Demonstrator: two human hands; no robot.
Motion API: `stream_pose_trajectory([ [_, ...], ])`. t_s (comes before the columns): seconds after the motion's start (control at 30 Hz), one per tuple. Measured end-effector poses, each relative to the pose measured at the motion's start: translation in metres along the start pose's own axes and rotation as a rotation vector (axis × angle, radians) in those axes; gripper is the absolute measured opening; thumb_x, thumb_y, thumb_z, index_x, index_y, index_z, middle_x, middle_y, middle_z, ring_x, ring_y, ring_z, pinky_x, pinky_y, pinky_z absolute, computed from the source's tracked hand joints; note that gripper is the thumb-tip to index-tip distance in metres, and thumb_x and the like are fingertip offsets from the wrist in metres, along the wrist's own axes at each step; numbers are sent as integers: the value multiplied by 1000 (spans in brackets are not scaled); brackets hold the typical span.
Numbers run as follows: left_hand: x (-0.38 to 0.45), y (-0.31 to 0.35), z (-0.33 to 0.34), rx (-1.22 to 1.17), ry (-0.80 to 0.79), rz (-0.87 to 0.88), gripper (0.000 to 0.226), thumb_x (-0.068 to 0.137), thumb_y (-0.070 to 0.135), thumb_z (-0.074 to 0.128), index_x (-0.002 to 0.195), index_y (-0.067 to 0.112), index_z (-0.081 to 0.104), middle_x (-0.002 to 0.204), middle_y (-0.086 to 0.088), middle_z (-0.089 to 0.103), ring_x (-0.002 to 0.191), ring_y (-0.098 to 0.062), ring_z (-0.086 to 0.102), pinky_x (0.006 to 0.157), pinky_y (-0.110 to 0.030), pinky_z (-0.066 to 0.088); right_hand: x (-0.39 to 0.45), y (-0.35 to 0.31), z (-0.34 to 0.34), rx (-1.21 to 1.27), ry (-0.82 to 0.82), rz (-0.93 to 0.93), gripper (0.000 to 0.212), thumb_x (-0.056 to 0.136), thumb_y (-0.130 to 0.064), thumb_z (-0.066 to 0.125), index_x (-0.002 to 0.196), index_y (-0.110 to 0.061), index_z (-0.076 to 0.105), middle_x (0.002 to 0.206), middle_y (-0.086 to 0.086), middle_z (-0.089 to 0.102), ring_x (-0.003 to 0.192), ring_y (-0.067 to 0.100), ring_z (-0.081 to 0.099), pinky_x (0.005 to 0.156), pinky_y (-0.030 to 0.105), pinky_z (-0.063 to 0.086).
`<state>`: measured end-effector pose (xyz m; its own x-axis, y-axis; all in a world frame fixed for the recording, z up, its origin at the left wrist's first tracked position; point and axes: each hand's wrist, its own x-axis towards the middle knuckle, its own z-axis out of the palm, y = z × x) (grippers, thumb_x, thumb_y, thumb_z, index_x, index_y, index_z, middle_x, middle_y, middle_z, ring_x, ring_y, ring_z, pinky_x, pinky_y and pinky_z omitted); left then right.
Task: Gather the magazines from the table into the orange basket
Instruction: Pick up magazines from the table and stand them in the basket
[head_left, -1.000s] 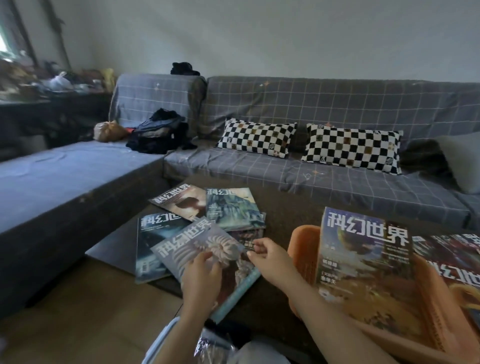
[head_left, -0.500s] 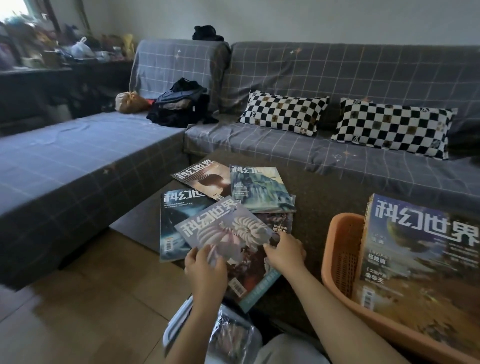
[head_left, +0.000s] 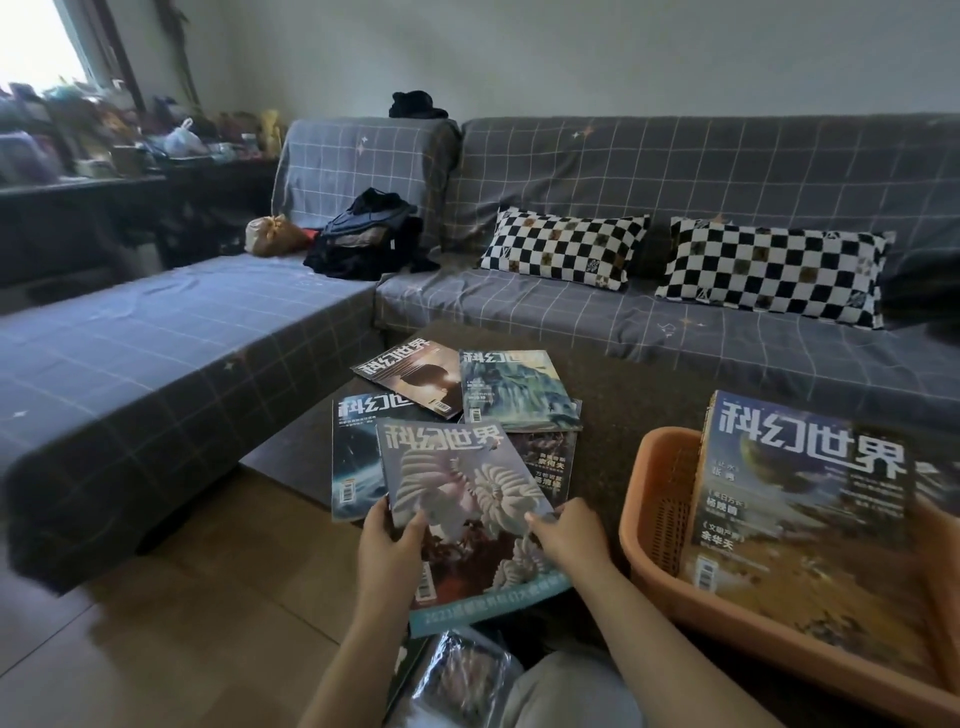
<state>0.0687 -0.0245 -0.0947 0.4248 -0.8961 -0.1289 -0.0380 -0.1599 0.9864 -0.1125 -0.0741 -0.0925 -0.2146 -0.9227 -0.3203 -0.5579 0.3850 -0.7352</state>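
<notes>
Hands grip the grey shell-cover magazine (head_left: 457, 499), now raised off the dark counter (head_left: 623, 395) at its near edge. Left hand (head_left: 387, 540) fingers pinch its left edge, right hand (head_left: 566, 530) the right; the orange plastic basket (head_left: 660, 519) stands right.

bare table (head_left: 639, 395) between magazines (head_left: 467, 395), basket (head_left: 649, 499)

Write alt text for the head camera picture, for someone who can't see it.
Two hands, left hand and right hand, grip the shell-cover magazine atop other magazines spread on a dark table. An orange basket at right already holds a magazine. A grey sofa stands behind.
</notes>
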Motion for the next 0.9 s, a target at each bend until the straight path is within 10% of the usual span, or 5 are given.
stream_pose_trajectory([
  [0.23, -11, 37, -23, -44, -86, 128, 28, 90, 19, 64, 118, 23, 59, 104, -10, 70, 88, -29, 68, 73, -42, 57, -30, -10, -27, 283, -50, -49, 50, 84, -39, 64, 122, -11, 48, 97, -2, 56, 80, 11, 54, 56, 24, 39],
  [0.4, -17, 67, -22, -116, -188, 177, 35, 90, 18, 63, 125, 18, 58, 103, -12, 71, 81, -29, 70, 59, -32, 56, -50, -11, -66, 409, -95, -170, 41, 85, -38, 64, 119, -17, 55, 106, -1, 64, 91, 14, 62, 76, 31, 50],
  [0.67, -36, 89, 51, -192, -366, 215, 28, 91, 10, 61, 116, 23, 65, 104, -11, 72, 90, -32, 67, 83, -47, 54, -63, 19, -144, 435, 108, -236, 39, 83, -35, 68, 114, -15, 58, 112, 4, 64, 100, 20, 61, 91, 39, 48],
  [0.9, -55, 80, 146, -172, -510, 194, 28, 91, 11, 62, 117, 18, 64, 99, -4, 74, 84, -21, 71, 67, -33, 56, -65, 83, -205, 475, 274, -168, 46, 83, -33, 68, 121, -12, 52, 120, 7, 60, 108, 23, 57, 96, 43, 45],
])
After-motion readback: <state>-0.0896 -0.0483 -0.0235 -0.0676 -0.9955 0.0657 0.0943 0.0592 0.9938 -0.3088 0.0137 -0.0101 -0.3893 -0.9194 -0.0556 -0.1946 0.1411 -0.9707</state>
